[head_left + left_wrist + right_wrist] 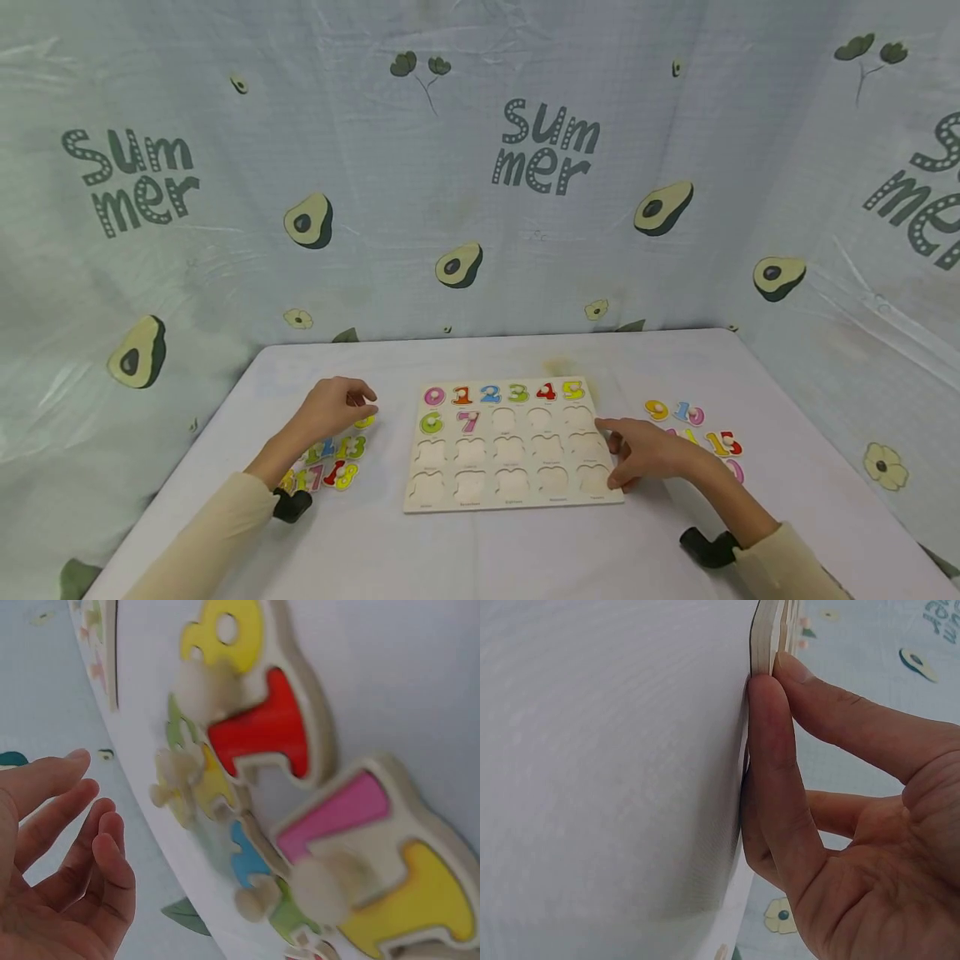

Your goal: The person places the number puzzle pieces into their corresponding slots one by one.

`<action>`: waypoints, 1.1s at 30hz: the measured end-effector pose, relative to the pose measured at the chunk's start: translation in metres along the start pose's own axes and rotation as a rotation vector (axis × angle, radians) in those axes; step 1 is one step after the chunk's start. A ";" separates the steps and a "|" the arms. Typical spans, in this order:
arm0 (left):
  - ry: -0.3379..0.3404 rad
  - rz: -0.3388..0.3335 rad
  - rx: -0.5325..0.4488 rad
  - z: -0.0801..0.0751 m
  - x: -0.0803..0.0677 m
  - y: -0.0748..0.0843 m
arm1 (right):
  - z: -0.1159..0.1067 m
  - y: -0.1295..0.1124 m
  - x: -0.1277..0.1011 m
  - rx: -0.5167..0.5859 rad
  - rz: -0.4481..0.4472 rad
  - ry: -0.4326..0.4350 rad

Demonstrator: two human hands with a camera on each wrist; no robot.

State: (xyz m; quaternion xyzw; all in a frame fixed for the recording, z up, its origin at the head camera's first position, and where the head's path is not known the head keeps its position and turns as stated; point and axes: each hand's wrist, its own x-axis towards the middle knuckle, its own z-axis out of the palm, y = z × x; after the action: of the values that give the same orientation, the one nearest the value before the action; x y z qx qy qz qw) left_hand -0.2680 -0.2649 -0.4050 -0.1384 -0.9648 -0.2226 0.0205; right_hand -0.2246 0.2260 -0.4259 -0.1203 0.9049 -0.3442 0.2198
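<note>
Puzzle board [513, 483]: flat wooden tray of number-shaped recesses, lying on the white table [480, 550] in front of the person. Right hand [648, 454] at its right edge, fingers loosely extended; the right wrist view shows fingertips [769, 690] pressed against the layered edge [769, 637], steadying rather than gripping. Left hand [333, 408] hovers relaxed and half-spread, holding nothing, above a loose cluster of number pieces [330, 462] left of the board.

Pieces 0 to 7 [502, 393] are seated in the top rows; more loose numbers [693, 429] lie right of the board.

Handling, by judgement: board stiff, light, likely to slide on the smooth cloth, so worth bracing at an edge. Pieces thin, rigid, not fragile; each carries a small wooden peg [322, 889], the natural place to pinch.
</note>
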 end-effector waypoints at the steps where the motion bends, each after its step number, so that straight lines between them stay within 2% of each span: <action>1: -0.004 -0.005 0.003 0.000 -0.002 -0.003 | 0.000 0.000 0.000 0.002 -0.001 -0.001; 8: -0.056 -0.068 -0.006 0.001 -0.009 -0.011 | 0.002 -0.001 0.000 -0.024 0.009 0.014; 17: -0.089 -0.058 -0.003 0.004 -0.010 -0.022 | 0.001 0.000 0.000 -0.021 0.001 0.012; 25: -0.103 -0.056 0.004 0.004 -0.008 -0.021 | 0.001 0.000 -0.001 -0.005 -0.010 0.010; 33: -0.117 -0.065 0.004 0.004 0.001 -0.020 | 0.000 -0.001 -0.001 0.001 -0.011 0.010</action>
State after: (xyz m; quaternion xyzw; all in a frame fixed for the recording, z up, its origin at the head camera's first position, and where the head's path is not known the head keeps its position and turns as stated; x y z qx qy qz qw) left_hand -0.2746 -0.2806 -0.4172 -0.1198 -0.9688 -0.2128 -0.0431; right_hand -0.2231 0.2258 -0.4251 -0.1236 0.9050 -0.3467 0.2135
